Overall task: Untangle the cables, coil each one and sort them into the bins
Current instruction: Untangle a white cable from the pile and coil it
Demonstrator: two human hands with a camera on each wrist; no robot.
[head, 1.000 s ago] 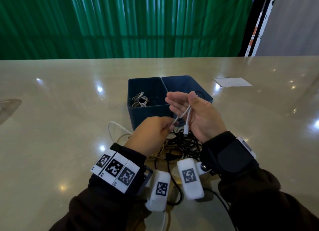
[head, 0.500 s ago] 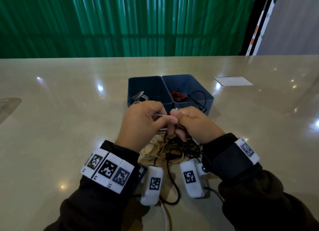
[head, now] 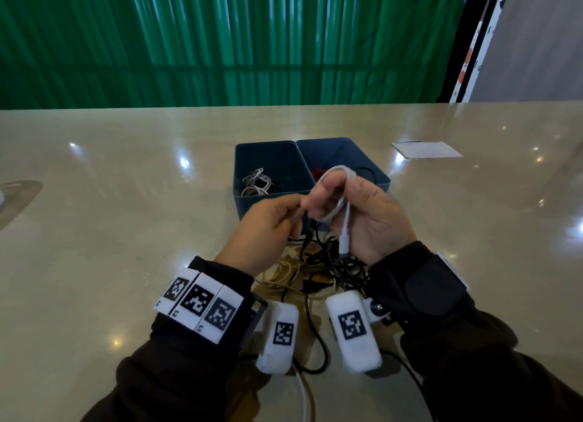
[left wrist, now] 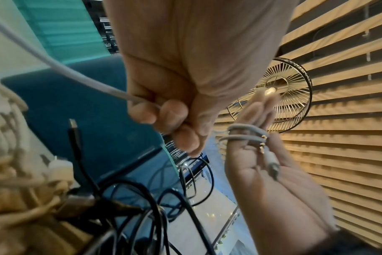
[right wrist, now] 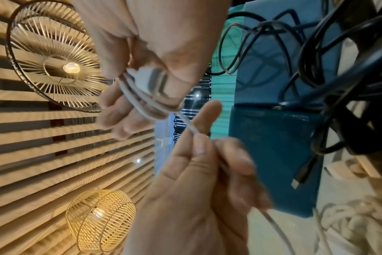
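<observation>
You had a thin white charging cable [head: 335, 197] wound in a couple of loops around the straight fingers [head: 318, 200] of your right hand [head: 369, 219], held palm up just in front of the bins; your thumb pressed the loops against those fingers, and one white plug end [head: 344, 248] hung down across your palm; your left hand [head: 268, 219] sat close beside it, fingers curled and pinching the free run of the same cable between thumb and fingertips; the cable looked smooth, round and pale grey-white, its loops lying side by side.

Below your hands a tangle of thin black cables [head: 334, 264] lay on the table, mixed on its left with a cream-coloured rope-like cable [head: 284, 273]; a black plug [right wrist: 303, 174] stuck out of that heap near the bin wall.

Two dark blue plastic bins [head: 271, 200] stood touching side by side; the left one held a small coil of whitish cables [head: 257, 182], the right one something red [head: 317, 173] and a black loop, mostly hidden behind your fingers.

The glossy beige tabletop [head: 126, 232] mirrored ceiling lights; a white sheet of paper [head: 426, 149] lay far right; a green corrugated wall [head: 220, 43] rose behind; the wrist views showed a wood-slat ceiling [left wrist: 342, 103] with wire pendant lamps [right wrist: 55, 57].
</observation>
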